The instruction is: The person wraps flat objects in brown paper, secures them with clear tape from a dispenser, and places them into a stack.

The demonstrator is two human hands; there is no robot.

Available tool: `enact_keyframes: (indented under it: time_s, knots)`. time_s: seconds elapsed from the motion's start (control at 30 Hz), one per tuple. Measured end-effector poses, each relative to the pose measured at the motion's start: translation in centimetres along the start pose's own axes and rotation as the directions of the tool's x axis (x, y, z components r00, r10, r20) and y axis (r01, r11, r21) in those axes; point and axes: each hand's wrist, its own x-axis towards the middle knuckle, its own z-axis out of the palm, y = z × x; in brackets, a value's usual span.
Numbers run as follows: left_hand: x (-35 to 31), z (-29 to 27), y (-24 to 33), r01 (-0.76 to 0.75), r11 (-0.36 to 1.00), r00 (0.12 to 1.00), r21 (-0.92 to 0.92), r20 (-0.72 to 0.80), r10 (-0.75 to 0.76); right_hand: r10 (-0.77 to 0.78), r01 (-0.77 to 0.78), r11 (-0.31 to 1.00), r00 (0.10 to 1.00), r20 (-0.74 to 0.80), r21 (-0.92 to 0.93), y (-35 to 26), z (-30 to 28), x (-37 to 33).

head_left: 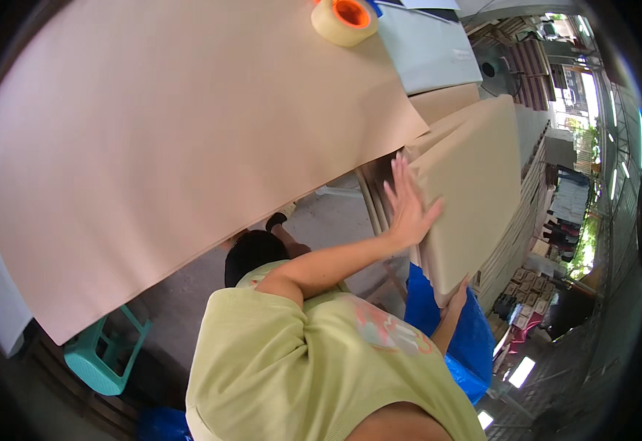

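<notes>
A flat, thick package wrapped in brown paper (475, 184) stands tilted to my right, beside the table's right end. My left hand (409, 209) reaches across to its near side, fingers spread and slightly blurred. That palm lies at the folded paper edge; whether it presses on it I cannot tell. Low at the package's near corner, my right hand (456, 295) grips the edge, its fingers partly hidden behind the paper. A large sheet of brown paper (189, 147) covers the table on my left, its edge hanging toward me.
Rolls of tape (344, 22) lie on the sheet's far edge, near a pale blue-white panel (427, 51). Blue plastic sheeting (475, 345) hangs below the package. A green stool (104, 356) stands under the table at lower left. Stacked boards (516, 242) line the right.
</notes>
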Motion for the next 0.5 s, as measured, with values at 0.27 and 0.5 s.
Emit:
enact_keyframes:
  time_s: [0.27,0.5]
  knots:
    - [5.1,0.9,0.1,-0.043,0.999,0.992,-0.02,-0.12,0.04,0.235,-0.202,0.963,0.953,0.193,-0.176,-2.2,-0.1,-0.9]
    - [6.6,-1.2,0.6,-0.09,0.985,0.995,-0.145,-0.065,0.081,0.047,-0.047,0.998,0.999,0.001,-0.032,-1.6,2.5,-1.8]
